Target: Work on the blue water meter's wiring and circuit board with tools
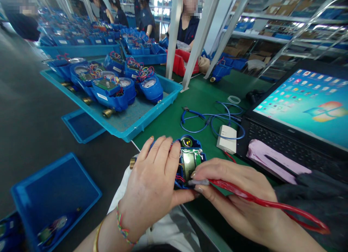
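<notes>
A blue water meter (189,160) with an open top, a green circuit board and coloured wires rests at the near edge of the green table (195,100). My left hand (153,183) lies over the meter's left side, fingers wrapped round its body. My right hand (239,197) pinches a small grey plug (199,182) on the end of a red cable (272,205), with the plug touching the meter's lower right edge. The red cable runs off across my right wrist to the right.
A large blue tray (130,125) with several blue meters stands at the left of the table. An open laptop (299,114), a white box (227,139) with blue cables (212,118) and a pink cloth (272,159) lie on the right. Blue trays (54,194) sit on the floor. Several people work beyond.
</notes>
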Action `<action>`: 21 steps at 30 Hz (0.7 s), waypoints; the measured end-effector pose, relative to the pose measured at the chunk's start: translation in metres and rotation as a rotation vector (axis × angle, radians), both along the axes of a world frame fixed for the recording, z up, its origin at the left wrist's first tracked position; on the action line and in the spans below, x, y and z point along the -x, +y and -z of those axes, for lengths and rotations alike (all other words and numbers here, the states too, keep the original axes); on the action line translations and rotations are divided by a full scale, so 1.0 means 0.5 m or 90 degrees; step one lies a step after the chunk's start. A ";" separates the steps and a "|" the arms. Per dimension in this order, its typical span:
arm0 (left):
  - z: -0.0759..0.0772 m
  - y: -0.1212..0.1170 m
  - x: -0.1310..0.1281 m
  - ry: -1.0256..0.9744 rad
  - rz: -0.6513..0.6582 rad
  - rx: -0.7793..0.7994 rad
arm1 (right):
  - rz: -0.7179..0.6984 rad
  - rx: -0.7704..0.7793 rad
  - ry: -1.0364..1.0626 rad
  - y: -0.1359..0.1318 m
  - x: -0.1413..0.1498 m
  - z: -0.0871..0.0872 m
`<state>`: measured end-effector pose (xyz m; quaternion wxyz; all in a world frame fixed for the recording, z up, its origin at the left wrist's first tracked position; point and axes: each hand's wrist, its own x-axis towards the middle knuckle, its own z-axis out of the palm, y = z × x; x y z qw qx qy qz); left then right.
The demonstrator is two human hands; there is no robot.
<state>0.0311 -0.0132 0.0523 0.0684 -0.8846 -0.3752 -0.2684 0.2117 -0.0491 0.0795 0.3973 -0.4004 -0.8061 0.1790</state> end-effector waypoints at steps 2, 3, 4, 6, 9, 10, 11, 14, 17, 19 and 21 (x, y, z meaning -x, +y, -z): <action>0.000 0.001 -0.001 -0.002 0.000 0.002 | -0.003 -0.002 -0.008 -0.001 -0.001 0.001; 0.001 0.002 -0.002 -0.002 -0.001 0.004 | -0.006 -0.005 -0.013 -0.001 -0.001 0.001; 0.001 0.002 -0.002 -0.001 -0.001 0.006 | -0.008 -0.008 -0.019 -0.001 -0.001 0.001; 0.001 0.003 -0.003 -0.001 -0.001 0.008 | -0.008 -0.015 -0.027 -0.001 -0.002 0.000; 0.001 0.003 -0.002 -0.003 0.000 0.008 | -0.004 -0.018 -0.032 -0.001 -0.002 -0.002; 0.001 0.003 -0.001 -0.004 0.001 0.009 | -0.006 -0.016 -0.032 -0.001 -0.002 -0.002; 0.001 0.003 -0.001 -0.003 0.001 0.011 | -0.007 -0.013 -0.032 -0.001 -0.002 -0.002; 0.002 0.001 -0.001 -0.002 0.003 0.018 | -0.011 -0.011 -0.042 -0.001 -0.003 -0.002; 0.001 0.001 -0.002 -0.003 0.001 0.017 | -0.010 -0.015 -0.060 0.000 -0.004 -0.002; 0.000 0.001 -0.002 -0.005 0.001 0.014 | -0.007 -0.020 -0.062 0.001 -0.004 -0.001; 0.000 0.002 -0.001 -0.008 0.004 0.014 | -0.002 -0.037 -0.054 0.004 -0.003 -0.001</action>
